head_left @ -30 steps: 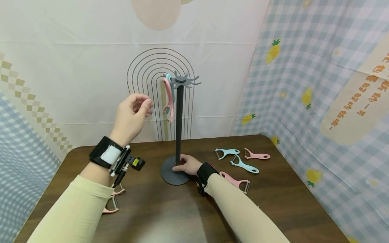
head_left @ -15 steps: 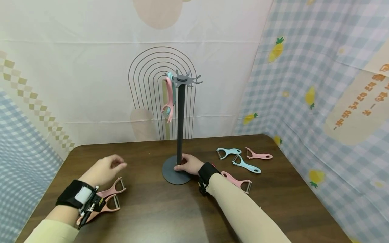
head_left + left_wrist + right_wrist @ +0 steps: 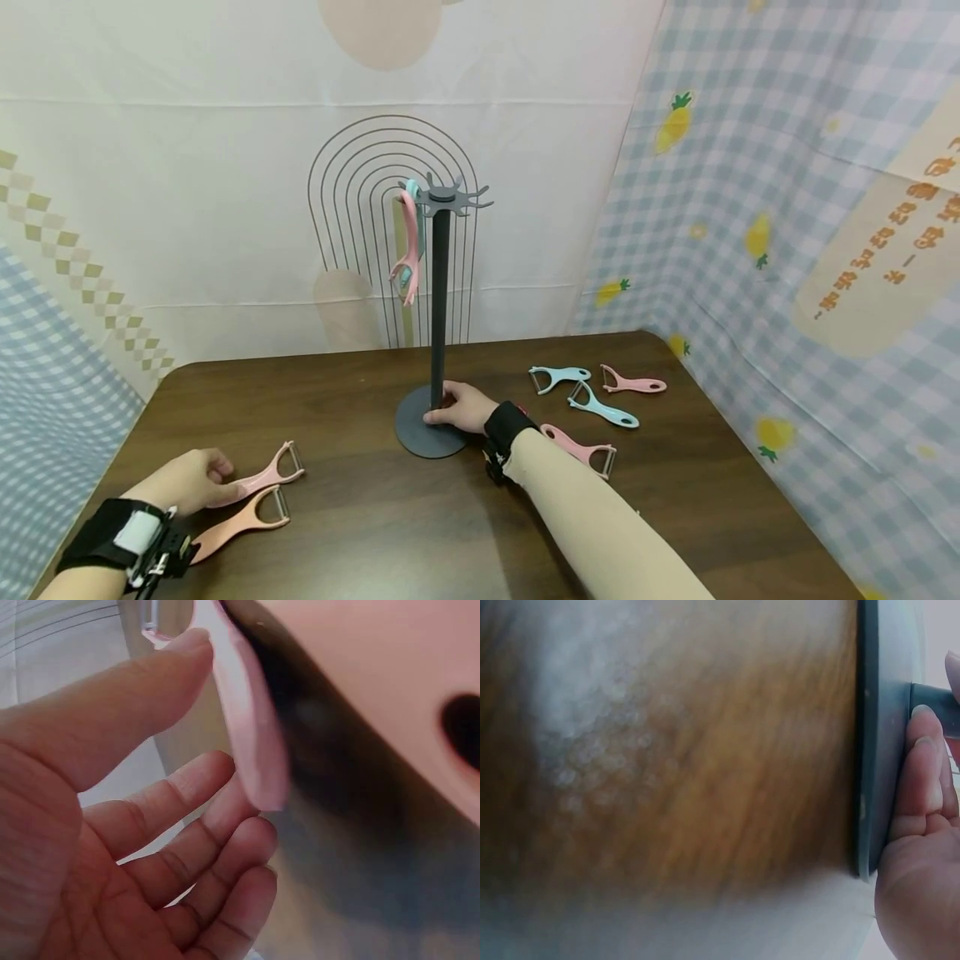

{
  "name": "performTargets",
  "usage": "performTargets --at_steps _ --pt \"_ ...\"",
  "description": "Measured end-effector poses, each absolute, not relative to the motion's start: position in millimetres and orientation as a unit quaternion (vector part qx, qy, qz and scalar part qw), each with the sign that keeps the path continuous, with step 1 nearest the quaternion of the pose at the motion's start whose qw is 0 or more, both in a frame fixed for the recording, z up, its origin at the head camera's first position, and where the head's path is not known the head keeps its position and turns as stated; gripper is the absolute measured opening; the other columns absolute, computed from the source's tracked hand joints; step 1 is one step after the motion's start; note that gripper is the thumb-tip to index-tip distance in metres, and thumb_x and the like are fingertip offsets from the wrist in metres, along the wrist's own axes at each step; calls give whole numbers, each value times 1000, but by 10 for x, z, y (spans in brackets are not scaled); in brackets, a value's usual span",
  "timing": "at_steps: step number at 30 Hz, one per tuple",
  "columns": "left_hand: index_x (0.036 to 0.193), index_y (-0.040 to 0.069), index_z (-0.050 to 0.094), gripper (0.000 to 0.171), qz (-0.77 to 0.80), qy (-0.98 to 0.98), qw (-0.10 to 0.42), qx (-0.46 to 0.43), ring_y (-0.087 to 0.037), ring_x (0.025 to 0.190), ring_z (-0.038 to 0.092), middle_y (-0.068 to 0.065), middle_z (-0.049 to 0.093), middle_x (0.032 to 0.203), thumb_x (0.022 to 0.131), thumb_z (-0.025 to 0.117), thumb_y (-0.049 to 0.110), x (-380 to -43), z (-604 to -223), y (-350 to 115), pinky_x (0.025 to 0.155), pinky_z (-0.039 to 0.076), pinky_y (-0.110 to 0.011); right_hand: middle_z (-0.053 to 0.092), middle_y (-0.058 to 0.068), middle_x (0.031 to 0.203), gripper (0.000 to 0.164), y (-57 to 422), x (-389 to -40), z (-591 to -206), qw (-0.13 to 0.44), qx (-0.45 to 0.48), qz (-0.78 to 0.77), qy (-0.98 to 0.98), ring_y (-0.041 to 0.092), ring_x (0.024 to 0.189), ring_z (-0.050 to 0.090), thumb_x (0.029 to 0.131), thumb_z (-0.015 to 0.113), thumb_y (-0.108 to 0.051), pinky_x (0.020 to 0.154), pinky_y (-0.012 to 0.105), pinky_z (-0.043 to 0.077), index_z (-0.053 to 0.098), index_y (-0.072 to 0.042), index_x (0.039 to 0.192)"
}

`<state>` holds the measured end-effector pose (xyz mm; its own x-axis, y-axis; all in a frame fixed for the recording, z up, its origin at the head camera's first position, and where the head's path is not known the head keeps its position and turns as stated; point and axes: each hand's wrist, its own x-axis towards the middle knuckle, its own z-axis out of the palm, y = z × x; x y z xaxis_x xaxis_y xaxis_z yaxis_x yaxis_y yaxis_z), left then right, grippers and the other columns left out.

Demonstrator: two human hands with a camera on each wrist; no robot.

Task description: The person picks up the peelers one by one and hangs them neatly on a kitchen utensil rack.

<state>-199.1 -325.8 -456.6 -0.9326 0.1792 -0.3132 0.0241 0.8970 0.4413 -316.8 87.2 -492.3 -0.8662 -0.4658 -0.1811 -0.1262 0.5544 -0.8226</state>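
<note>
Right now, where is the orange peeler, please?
In the head view, the orange peeler lies at lower left on the table, on the near side of the pink peeler at the left hand.

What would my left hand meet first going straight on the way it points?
Most likely the pink peeler near the left hand. In the left wrist view they overlap, so they may touch, but depth is unclear.

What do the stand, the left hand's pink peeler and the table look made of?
Stand: metal or hard plastic, unclear which; even, matte dark grey. Pink peeler: probably plastic, smooth and evenly coloured; its blade looks metal, silvery grey. Table: wood or laminate; brown grain, soft sheen.
</note>
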Motion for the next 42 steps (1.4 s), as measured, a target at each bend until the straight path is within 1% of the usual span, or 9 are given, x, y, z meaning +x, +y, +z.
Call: performTargets --at_steps 5,9,12,22,32,42 --pt "95 -4 60 45 224 958 174 49 -21 79 57 -4 59 84 80 79 34 -1943 -4626 -3282 70 46 -40 61 1 93 25 862 -3145 -4896 193 -171 -441 859 15 85 55 87 75 -28 74 29 43 61 -13 100" --pt "89 1 60 36 220 962 151 49 -17 73 52 -1 56 78 78 80 29 -1932 -4657 -3272 66 43 -36 61 1 94 25 862 -3143 -4886 193 -169 -440 860 15 86 55 87 75 -28 75 30 43 61 -13 100" --pt "84 3 59 32 219 964 137 55 -16 69 51 0 55 75 78 79 26 -1923 -4674 -3263 63 42 -35 61 1 94 25 863 -3144 -4889 193 -167 -438 862 15 86 55 86 75 -29 75 30 43 61 -14 100" --pt "86 3 58 29 220 965 133 42 -16 65 49 0 53 71 78 78 24 -1902 -4715 -3255 61 40 -34 60 1 92 24 860 -3155 -4922 187 -166 -438 863 15 85 54 86 76 -29 74 29 43 62 -14 99" --pt "80 6 55 30 212 968 124 49 -17 64 47 0 52 69 78 78 25 -1880 -4707 -3233 60 39 -35 61 1 94 26 873 -3167 -4922 192 -161 -433 866 16 87 55 86 75 -32 75 30 43 62 -15 100" --pt "79 8 56 27 237 962 124 57 -16 64 47 1 52 68 80 77 25 -1845 -4747 -3242 59 39 -34 61 1 93 25 866 -3197 -4952 193 -168 -439 861 16 85 55 85 77 -29 73 30 43 62 -14 99"
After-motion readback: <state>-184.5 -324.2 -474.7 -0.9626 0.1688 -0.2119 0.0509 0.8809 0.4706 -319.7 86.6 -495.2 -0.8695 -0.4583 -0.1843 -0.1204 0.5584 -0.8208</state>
